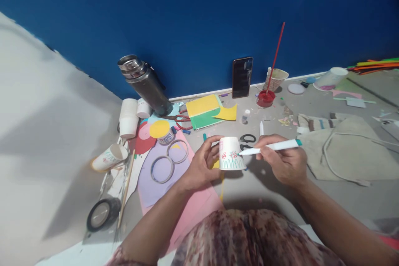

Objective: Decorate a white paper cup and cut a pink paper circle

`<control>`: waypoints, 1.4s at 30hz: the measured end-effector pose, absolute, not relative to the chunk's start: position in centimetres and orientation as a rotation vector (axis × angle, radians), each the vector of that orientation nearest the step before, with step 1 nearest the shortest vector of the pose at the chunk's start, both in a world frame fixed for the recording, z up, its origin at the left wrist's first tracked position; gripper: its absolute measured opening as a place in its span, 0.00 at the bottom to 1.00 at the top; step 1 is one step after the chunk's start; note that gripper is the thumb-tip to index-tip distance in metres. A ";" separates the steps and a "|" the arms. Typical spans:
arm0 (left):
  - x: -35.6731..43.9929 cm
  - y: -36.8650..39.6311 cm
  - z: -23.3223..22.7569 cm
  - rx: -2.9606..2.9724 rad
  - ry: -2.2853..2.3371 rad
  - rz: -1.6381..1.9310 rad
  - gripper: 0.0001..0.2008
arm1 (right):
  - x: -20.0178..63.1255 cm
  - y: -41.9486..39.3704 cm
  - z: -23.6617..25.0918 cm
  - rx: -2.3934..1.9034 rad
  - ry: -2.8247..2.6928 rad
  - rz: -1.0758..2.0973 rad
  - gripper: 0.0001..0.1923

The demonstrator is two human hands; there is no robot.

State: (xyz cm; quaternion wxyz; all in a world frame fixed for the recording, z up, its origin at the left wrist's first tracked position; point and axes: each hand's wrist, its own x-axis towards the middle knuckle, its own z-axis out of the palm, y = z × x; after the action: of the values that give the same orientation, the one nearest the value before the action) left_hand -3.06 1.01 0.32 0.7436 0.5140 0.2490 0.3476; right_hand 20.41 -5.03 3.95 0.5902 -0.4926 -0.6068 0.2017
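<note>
My left hand [204, 160] grips a white paper cup [230, 164] from its left side, upside down with the wide rim low. Red flower-like dots and a green zigzag line decorate the cup's wall. In my right hand [282, 160] is a white marker pen [277, 146] with a green end, its tip at the flowers on the cup. Behind the cup lie black-handled scissors [248, 138], partly hidden. A white pen cap or marker [261, 128] stands out just beyond my right hand.
A steel flask [146, 87] and stacked paper cups [129, 118] stand at the left. Purple paper [158, 158] with tape rolls [162, 169] lies nearer. A phone [242, 78] leans on the blue wall. At the right is a beige cloth bag [358, 149].
</note>
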 end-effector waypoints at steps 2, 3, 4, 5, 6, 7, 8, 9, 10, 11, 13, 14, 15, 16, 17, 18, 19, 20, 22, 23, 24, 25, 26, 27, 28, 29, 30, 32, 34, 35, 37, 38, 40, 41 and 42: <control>-3.0 1.0 0.2 1.127 0.538 0.761 0.41 | 20.5 -5.1 3.8 -1.139 -1.401 0.474 0.07; -3.0 1.1 0.2 1.128 0.534 0.764 0.41 | 20.5 -5.1 3.7 -1.134 -1.398 0.473 0.07; -3.0 1.1 0.1 1.129 0.531 0.768 0.41 | 20.5 -5.1 3.7 -1.132 -1.397 0.471 0.08; -3.0 1.0 0.1 1.131 0.529 0.770 0.41 | 20.5 -5.1 3.7 -1.132 -1.396 0.468 0.08; -3.0 1.0 0.1 1.134 0.528 0.770 0.41 | 20.4 -5.1 3.7 -1.132 -1.398 0.469 0.08; -3.0 1.0 0.1 1.139 0.529 0.771 0.41 | 20.4 -5.1 3.7 -1.128 -1.401 0.473 0.08; -3.0 1.0 0.1 1.147 0.532 0.770 0.40 | 20.4 -5.1 3.7 -1.122 -1.408 0.478 0.07; -3.0 0.9 0.2 1.157 0.538 0.765 0.40 | 20.3 -5.1 3.7 -1.116 -1.418 0.484 0.07; -3.0 0.9 0.2 1.169 0.545 0.761 0.40 | 20.3 -5.1 3.7 -1.110 -1.430 0.491 0.07; -3.0 0.9 0.3 1.179 0.551 0.758 0.41 | 20.3 -5.1 3.7 -1.103 -1.441 0.494 0.07; -3.0 0.9 0.3 1.193 0.555 0.756 0.41 | 20.3 -5.1 3.7 -1.094 -1.459 0.491 0.07; -3.0 0.9 0.3 1.196 0.551 0.756 0.41 | 20.3 -5.1 3.7 -1.092 -1.464 0.487 0.08; -3.0 0.9 0.3 1.197 0.547 0.756 0.41 | 20.3 -5.1 3.8 -1.093 -1.470 0.482 0.08; -3.0 0.9 0.3 1.199 0.544 0.757 0.40 | 20.2 -5.1 3.9 -1.097 -1.476 0.475 0.07; -3.0 0.9 0.3 1.202 0.543 0.758 0.40 | 20.2 -5.1 3.9 -1.102 -1.481 0.468 0.07; -3.0 0.9 0.4 1.209 0.545 0.761 0.40 | 20.2 -5.1 4.0 -1.109 -1.489 0.466 0.07; -3.0 0.9 0.4 1.218 0.550 0.764 0.39 | 20.1 -5.1 4.1 -1.117 -1.496 0.467 0.07; -3.1 0.9 0.4 1.229 0.556 0.768 0.39 | 20.1 -5.1 4.2 -1.124 -1.501 0.469 0.07; -3.1 0.9 0.4 1.244 0.562 0.775 0.38 | 20.1 -5.1 4.2 -1.140 -1.494 0.477 0.07; -3.1 0.9 0.4 1.248 0.564 0.776 0.38 | 20.2 -5.1 4.1 -1.149 -1.475 0.483 0.07; -3.1 0.9 0.4 1.253 0.565 0.778 0.38 | 20.3 -5.1 4.0 -1.158 -1.445 0.487 0.07; -3.1 0.8 0.5 1.258 0.568 0.783 0.38 | 20.3 -5.2 3.8 -1.172 -1.403 0.490 0.08; -3.1 0.8 0.5 1.266 0.572 0.789 0.38 | 20.4 -5.2 3.6 -1.184 -1.357 0.496 0.09; -3.1 0.8 0.5 1.277 0.577 0.800 0.38 | 20.5 -5.2 3.4 -1.188 -1.306 0.503 0.09; -3.1 0.8 0.6 1.290 0.582 0.811 0.38 | 20.5 -5.2 3.2 -1.183 -1.259 0.512 0.09; -3.1 0.8 0.6 1.305 0.585 0.816 0.38 | 20.5 -5.1 2.9 -1.174 -1.219 0.522 0.09; -3.2 0.8 0.8 1.320 0.592 0.816 0.38 | 20.5 -5.1 2.7 -1.167 -1.192 0.532 0.09; -3.2 0.7 1.1 1.354 0.617 0.797 0.37 | 20.4 -4.9 2.4 -1.170 -1.179 0.554 0.10; -3.3 0.8 1.4 1.405 0.652 0.777 0.37 | 20.4 -4.7 2.4 -1.178 -1.201 0.572 0.12; -3.3 0.8 1.6 1.442 0.672 0.774 0.38 | 20.4 -4.6 2.4 -1.168 -1.210 0.571 0.13; -3.4 0.9 1.7 1.549 0.715 0.775 0.39 | 20.5 -4.4 2.6 -1.143 -1.213 0.550 0.15; -3.5 0.9 1.8 1.608 0.736 0.778 0.40 | 20.5 -4.4 2.8 -1.142 -1.212 0.534 0.15; -3.5 1.0 1.6 1.710 0.770 0.798 0.41 | 20.5 -4.5 3.1 -1.160 -1.222 0.520 0.14; -3.5 1.0 1.5 1.744 0.785 0.817 0.42 | 20.4 -4.6 3.2 -1.171 -1.235 0.527 0.12; -3.5 1.0 1.4 1.769 0.799 0.836 0.42 | 20.3 -4.6 3.3 -1.178 -1.250 0.534 0.11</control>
State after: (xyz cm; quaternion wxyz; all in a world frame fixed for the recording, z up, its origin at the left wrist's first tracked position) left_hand -3.55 0.97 1.37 0.4916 0.7288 0.3293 0.3446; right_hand 20.27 -4.64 3.32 0.6223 -0.5127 -0.5440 0.2325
